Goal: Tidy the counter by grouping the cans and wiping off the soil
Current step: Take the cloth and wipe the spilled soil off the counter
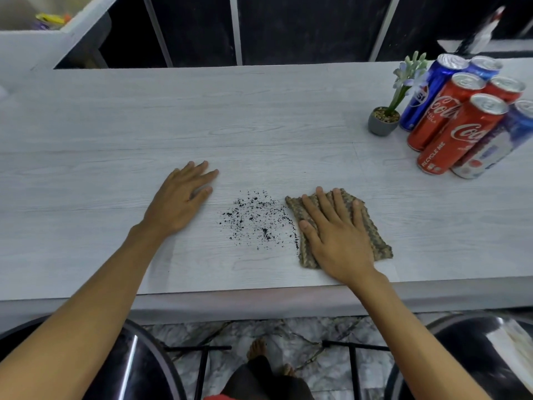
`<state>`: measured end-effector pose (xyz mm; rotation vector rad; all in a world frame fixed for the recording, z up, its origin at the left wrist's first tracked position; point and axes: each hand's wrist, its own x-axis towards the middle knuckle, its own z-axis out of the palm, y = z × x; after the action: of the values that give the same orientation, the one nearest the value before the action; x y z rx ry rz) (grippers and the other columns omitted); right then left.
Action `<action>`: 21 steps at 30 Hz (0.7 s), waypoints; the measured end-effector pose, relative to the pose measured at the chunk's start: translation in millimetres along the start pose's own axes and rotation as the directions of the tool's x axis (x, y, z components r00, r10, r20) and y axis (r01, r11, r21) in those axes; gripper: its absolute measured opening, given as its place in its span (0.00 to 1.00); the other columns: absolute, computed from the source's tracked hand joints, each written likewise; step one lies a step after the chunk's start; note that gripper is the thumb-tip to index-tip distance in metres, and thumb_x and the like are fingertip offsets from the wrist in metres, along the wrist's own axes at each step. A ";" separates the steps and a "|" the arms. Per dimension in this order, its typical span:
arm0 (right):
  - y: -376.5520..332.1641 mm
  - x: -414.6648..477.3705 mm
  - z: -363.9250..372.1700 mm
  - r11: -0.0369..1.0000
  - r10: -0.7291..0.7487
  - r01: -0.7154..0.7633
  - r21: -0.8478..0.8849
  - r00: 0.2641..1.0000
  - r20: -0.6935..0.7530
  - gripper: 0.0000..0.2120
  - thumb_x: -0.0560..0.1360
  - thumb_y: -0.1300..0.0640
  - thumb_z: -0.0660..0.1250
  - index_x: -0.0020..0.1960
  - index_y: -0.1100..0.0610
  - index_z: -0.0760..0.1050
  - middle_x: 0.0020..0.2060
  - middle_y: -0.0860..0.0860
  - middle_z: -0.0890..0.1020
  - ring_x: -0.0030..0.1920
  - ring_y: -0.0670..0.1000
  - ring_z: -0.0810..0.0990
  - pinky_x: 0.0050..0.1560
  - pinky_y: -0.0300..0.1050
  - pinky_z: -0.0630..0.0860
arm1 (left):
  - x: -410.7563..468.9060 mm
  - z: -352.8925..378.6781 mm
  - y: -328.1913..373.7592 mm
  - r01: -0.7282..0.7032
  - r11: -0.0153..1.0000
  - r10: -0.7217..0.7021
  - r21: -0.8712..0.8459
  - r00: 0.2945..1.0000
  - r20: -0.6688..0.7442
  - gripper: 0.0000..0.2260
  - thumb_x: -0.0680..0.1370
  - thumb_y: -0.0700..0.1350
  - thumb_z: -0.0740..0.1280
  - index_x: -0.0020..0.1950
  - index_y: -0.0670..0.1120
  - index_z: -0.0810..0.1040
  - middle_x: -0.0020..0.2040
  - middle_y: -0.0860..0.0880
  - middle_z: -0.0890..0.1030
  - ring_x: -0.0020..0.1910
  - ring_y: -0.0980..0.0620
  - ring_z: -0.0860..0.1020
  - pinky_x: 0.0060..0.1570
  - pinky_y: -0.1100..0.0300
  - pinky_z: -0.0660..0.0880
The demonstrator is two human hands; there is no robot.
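The pale wood-grain counter [115, 125] takes up most of the view. The cans [461, 119] are already bunched together upright at its far right end, red Coca-Cola ones mixed with blue ones, one of them a Pepsi, touching or nearly so, so the grouping half looks pretty much done. What's left is the wipe. A folded brown woven cloth [379, 243] is laid flat near the front edge and pressed down by the right hand [334, 235], fingers spread and straight on top, nothing pinched or curled round it. The left hand [178, 200] is rested flat on the bare counter across the mess, fingers relaxed, nothing held. The soil [256, 220] is scattered between the two hands, just beside the cloth's left edge: dry-looking black crumbs, thickest toward the cloth, thinning to single specks toward the left hand. For a clean result the cloth should probably be dragged leftward in one slow pass with even pressure kept on the leading edge, so the crumbs get herded rather than flicked. Short scrubbing strokes would likely just spread it. The pile could then be swept off the front edge into the cupped left hand. A small grey potted plant [383, 122] is parked just beside the cans, well apart from the mess.
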<state>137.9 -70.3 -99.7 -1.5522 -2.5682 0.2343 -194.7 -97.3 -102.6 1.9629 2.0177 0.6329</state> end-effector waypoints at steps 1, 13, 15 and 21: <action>2.4 -2.6 -2.1 1.000 -0.006 0.007 0.026 1.000 -0.011 0.26 0.81 0.40 0.41 0.78 0.43 0.51 0.78 0.44 0.49 0.78 0.49 0.41 0.75 0.53 0.35 | 0.6 0.1 -0.1 0.000 1.000 0.000 0.002 1.000 0.005 0.20 0.82 0.55 0.55 0.75 0.57 0.65 0.77 0.55 0.59 0.77 0.58 0.51 0.75 0.56 0.45; -35.5 -22.8 0.1 0.969 0.047 -0.042 0.243 0.999 -0.012 0.27 0.81 0.39 0.40 0.78 0.43 0.51 0.78 0.45 0.49 0.77 0.47 0.39 0.75 0.50 0.33 | 0.7 0.7 -3.4 -0.008 1.000 0.008 0.013 1.000 -0.003 0.19 0.83 0.53 0.56 0.74 0.56 0.65 0.77 0.54 0.60 0.77 0.56 0.52 0.75 0.54 0.46; -31.5 -19.6 4.6 0.996 0.076 -0.074 0.055 0.997 -0.027 0.27 0.81 0.38 0.39 0.78 0.43 0.47 0.78 0.47 0.44 0.77 0.51 0.35 0.74 0.55 0.32 | 0.6 0.8 -3.6 -0.008 1.000 0.008 0.008 1.000 0.000 0.20 0.82 0.54 0.55 0.75 0.56 0.65 0.77 0.54 0.59 0.77 0.56 0.52 0.75 0.53 0.46; -16.4 15.5 1.6 0.965 0.260 -0.260 -0.009 0.965 0.002 0.28 0.80 0.38 0.39 0.79 0.44 0.44 0.78 0.50 0.41 0.77 0.55 0.35 0.73 0.62 0.34 | 0.1 1.3 -1.3 -0.008 1.000 0.008 -0.006 1.000 -0.002 0.19 0.83 0.54 0.55 0.74 0.56 0.65 0.77 0.54 0.59 0.77 0.55 0.52 0.76 0.52 0.46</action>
<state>116.3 -64.2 -97.4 -1.8929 -2.3638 0.2519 -195.2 -97.0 -104.3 1.9687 2.0079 0.6421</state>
